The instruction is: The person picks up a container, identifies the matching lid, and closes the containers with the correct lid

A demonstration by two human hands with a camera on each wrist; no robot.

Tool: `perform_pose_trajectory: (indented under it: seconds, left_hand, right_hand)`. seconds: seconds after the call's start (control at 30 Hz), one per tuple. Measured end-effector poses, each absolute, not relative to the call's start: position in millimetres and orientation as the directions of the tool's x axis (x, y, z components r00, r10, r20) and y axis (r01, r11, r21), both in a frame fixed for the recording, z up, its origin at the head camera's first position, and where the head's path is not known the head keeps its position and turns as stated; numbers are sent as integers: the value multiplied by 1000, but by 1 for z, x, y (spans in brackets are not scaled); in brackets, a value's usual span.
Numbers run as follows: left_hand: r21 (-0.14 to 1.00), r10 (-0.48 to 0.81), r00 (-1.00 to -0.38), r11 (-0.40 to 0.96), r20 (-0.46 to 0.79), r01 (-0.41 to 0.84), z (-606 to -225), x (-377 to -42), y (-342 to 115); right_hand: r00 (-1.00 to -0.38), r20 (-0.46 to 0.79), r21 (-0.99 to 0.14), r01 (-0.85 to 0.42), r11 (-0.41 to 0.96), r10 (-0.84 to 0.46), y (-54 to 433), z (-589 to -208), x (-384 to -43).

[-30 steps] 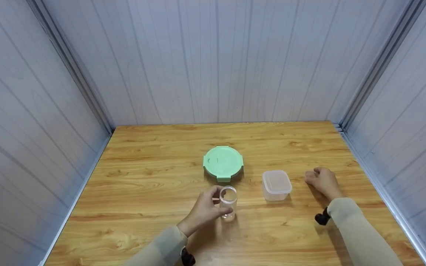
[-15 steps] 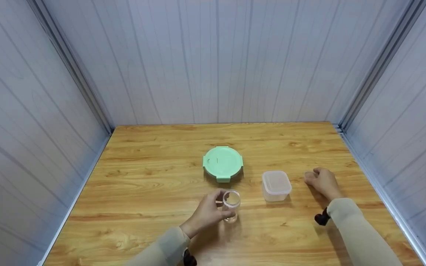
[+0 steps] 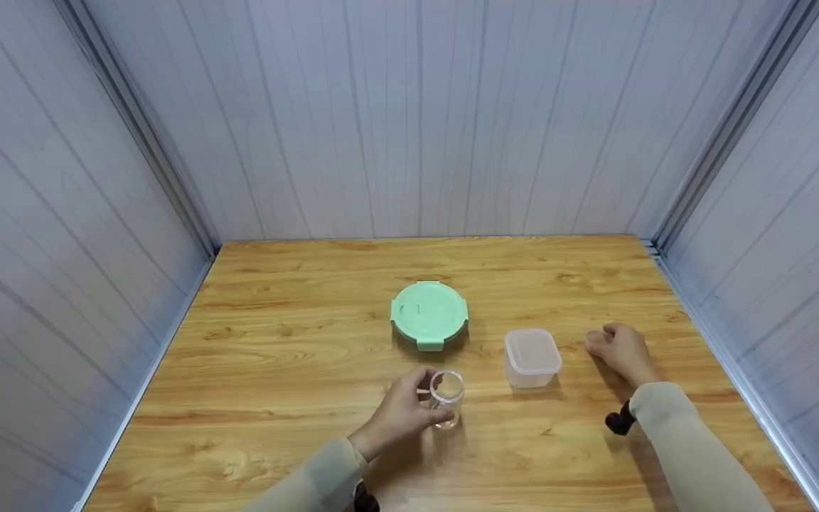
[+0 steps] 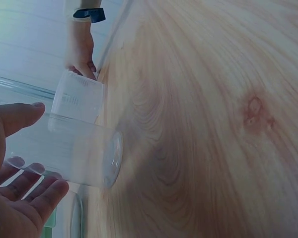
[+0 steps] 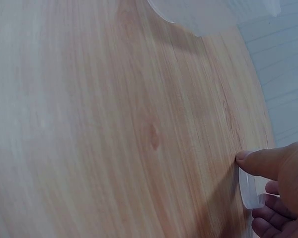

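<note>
My left hand (image 3: 404,411) is curled round a clear, straight-sided jar (image 3: 446,395) with no lid on it, upright at the table's near middle. In the left wrist view the thumb and fingers lie on opposite sides of the jar (image 4: 84,151), its base close to the wood. On the right, my right hand (image 3: 621,351) rests low on the table, and in the right wrist view it pinches a small translucent lid-like piece (image 5: 248,188) with a curved rim. Between the hands stands a square translucent food container (image 3: 532,358) with its lid on.
A round food container with a mint-green clip lid (image 3: 429,313) stands behind the jar. The wood-grain table (image 3: 274,299) is enclosed by pale panel walls (image 3: 416,128) at the back and both sides.
My left hand and the jar have shifted slightly right and toward the near edge, mostly in the first half second. The right hand and both food containers have stayed put.
</note>
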State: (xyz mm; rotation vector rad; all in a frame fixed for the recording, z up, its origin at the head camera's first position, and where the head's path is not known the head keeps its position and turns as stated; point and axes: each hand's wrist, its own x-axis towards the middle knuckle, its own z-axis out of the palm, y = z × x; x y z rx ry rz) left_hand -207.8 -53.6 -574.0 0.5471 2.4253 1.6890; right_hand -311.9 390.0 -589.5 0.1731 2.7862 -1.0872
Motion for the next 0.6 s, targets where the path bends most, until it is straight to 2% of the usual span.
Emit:
perform_pose_trajectory:
  seconds: [0.6]
  left_hand:
    - [938,376,-924,289,74,193,-577,-208,-54]
  right_hand:
    - [-984,-174,-671,153,725,47,391,-590,-312]
